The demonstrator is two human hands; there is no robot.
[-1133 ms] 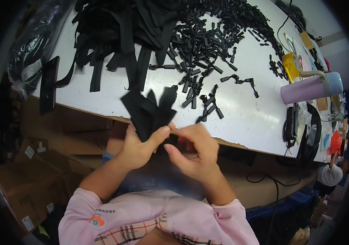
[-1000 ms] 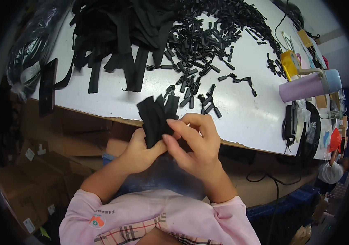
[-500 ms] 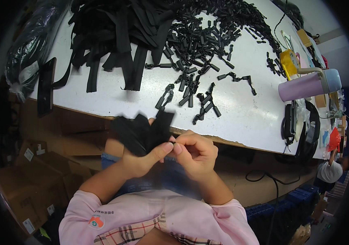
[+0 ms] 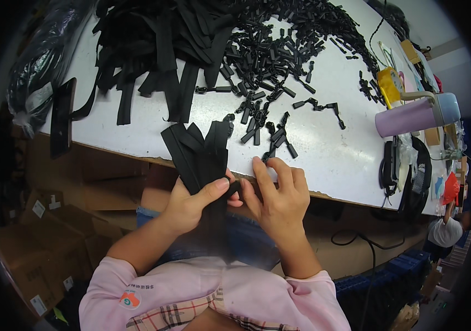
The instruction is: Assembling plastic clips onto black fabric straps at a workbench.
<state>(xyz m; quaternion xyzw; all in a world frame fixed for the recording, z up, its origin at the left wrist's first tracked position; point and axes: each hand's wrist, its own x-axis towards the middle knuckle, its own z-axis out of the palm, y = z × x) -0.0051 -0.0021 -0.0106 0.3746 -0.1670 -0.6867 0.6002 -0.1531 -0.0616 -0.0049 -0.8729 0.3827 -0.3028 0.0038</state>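
My left hand (image 4: 194, 204) is closed around several black zipper tapes (image 4: 194, 151), pinching them between thumb and fingers near the table's front edge. Their upper ends fan out over the tabletop, and more tape hangs below the hand. To its right, my right hand (image 4: 280, 201) has its fingers apart and nothing visible in them. Its index fingertip is beside the nearest black zipper sliders (image 4: 278, 140), which have long pull tabs; I cannot tell whether it touches them. A large heap of sliders (image 4: 271, 58) spreads behind, next to a pile of black tapes (image 4: 161, 44).
A dark flat phone-like slab (image 4: 63, 118) and a plastic-wrapped bundle (image 4: 39, 71) lie at the left. On the right stand a lilac bottle (image 4: 409, 117), a yellow tape measure-like object (image 4: 391, 84) and a black strap (image 4: 422, 171). Cardboard boxes (image 4: 53, 254) are below left. Another person (image 4: 446, 231) is far right.
My right hand has let go of its pinch beside the left hand and moved up and right, fingers spreading toward the sliders. The tapes in my left hand have swung up over the table.
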